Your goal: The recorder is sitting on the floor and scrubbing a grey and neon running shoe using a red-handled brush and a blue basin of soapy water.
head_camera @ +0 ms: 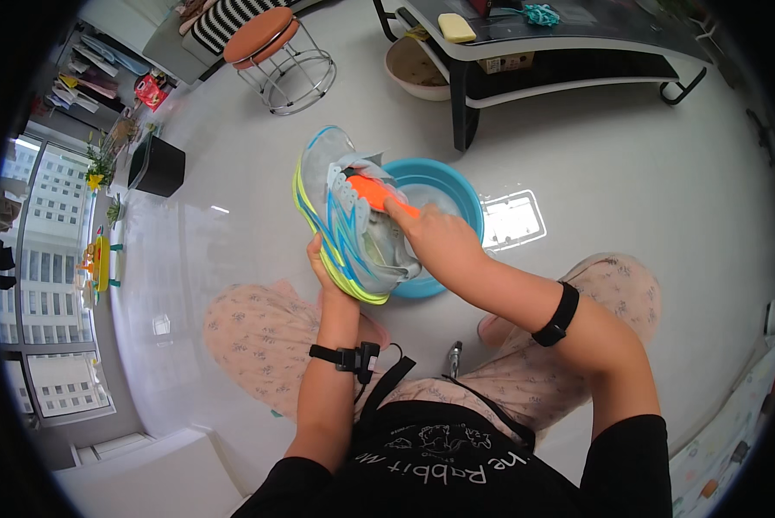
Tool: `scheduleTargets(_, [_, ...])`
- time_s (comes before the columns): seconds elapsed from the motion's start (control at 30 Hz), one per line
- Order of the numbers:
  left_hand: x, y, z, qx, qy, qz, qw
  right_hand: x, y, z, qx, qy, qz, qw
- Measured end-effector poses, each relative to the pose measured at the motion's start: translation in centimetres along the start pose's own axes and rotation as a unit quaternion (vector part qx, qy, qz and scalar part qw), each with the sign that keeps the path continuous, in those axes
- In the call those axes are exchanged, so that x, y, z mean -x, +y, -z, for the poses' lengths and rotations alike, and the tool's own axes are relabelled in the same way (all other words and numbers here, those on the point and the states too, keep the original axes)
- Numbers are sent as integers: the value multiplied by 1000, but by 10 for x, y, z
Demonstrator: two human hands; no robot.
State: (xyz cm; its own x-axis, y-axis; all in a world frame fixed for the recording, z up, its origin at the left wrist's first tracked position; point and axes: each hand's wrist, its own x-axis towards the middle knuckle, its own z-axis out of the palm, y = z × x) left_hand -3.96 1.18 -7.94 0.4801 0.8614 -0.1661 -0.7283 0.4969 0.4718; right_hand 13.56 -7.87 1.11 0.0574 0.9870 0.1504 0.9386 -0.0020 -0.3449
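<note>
A light grey running shoe (345, 226) with blue stripes and a yellow-green sole is held up, tilted, before me. My left hand (326, 265) grips it from the sole side, the thumb showing along the edge and the other fingers mostly hidden. In my right hand (426, 226) is an orange brush (371, 191), its bristles hidden, its head against the tongue and lace area. Behind and below the shoe, a round blue plastic basin (468, 201) stands on the floor, holding whitish, sudsy-looking water.
A low black table (594, 39) at the top right bears a yellow bar (456, 28) and a teal tangled item (541, 14). Beside its leg is a pale basin (419, 71). An orange-topped stool (261, 37) and black bin (157, 165) stand farther left.
</note>
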Motion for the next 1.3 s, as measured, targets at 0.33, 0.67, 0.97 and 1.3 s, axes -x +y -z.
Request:
scheduleTargets(0.33, [-1, -3, 6, 11, 40, -1, 999, 14, -13, -9, 83, 43, -1, 996])
scheduleTargets(0.67, [0, -4, -2, 41, 1, 21, 999, 21, -17, 14, 23, 5, 18, 1000])
scheduleTargets(0.97, [8, -4, -26, 116, -111, 54, 986, -5, -11, 15, -41, 23, 28, 998])
scheduleTargets(1.3, [5, -13, -19, 17, 26, 85, 996, -5, -17, 15, -111, -74, -18, 991])
